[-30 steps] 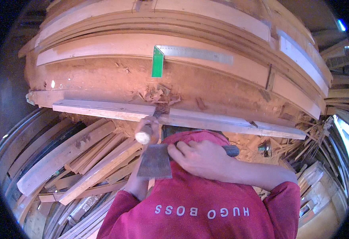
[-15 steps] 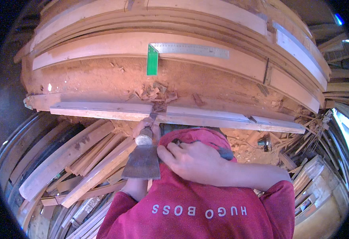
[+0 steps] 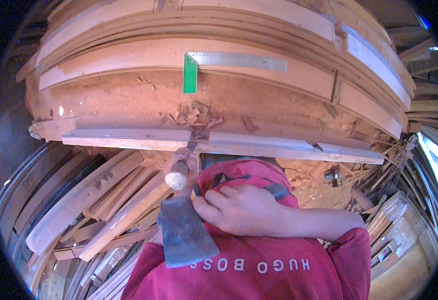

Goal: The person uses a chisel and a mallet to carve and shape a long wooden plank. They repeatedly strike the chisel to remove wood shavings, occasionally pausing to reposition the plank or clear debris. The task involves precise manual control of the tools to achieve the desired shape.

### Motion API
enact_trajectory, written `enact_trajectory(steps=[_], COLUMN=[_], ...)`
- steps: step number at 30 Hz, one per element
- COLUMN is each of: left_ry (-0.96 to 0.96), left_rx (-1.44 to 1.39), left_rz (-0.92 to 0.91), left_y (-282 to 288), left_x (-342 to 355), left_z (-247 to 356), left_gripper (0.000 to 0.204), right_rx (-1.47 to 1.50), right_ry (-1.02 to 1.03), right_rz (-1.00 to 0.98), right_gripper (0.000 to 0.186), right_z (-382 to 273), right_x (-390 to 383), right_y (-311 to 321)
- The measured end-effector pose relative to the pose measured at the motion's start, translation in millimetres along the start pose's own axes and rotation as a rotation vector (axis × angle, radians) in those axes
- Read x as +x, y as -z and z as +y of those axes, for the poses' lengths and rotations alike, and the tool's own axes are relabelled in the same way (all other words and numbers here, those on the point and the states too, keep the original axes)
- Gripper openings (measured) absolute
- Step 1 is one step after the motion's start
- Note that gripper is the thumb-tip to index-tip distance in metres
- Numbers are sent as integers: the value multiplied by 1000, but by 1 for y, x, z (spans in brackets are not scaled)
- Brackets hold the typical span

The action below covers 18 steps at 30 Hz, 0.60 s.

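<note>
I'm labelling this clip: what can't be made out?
In the head view:
The hatchet: its handle's middle, covered by the right hand.
The left hand: partly behind the wooden-handled tool.
That tool's tip: too small and dark.
Far boards: cut off by the upper edge.

There's 1 axe (image 3: 186, 232), 1 chisel (image 3: 177, 180), 1 try sq. (image 3: 190, 76) & 2 hands (image 3: 241, 210) (image 3: 190, 162).

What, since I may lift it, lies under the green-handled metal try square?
The try square lies partly on a long pale wooden plank, its green handle reaching past the plank's edge over the dusty brown worktop. The surfaces directly beneath it are covered.
</note>
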<state>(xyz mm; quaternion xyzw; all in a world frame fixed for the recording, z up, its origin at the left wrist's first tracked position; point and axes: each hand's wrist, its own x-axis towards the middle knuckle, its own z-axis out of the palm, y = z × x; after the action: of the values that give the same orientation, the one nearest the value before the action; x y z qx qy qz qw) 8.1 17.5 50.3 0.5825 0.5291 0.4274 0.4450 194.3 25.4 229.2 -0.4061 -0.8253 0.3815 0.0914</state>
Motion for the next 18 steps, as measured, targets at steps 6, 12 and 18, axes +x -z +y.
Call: enact_trajectory(steps=[6,12,18], left_ry=[61,256,413], left_rx=[-60,-202,-324], left_rz=[-40,-27,408], left_y=[-2,6,6], left_x=[-12,-8,35], left_z=[-42,-36,-31], left_gripper=[12,15,16], right_rx=[-42,-6,153], right_ry=[-181,-175,-544], right_rz=[7,-55,25], right_gripper=[30,33,36], right_z=[9,22,31], right_x=[-2,1,-23], right_y=[-13,-26,-35])
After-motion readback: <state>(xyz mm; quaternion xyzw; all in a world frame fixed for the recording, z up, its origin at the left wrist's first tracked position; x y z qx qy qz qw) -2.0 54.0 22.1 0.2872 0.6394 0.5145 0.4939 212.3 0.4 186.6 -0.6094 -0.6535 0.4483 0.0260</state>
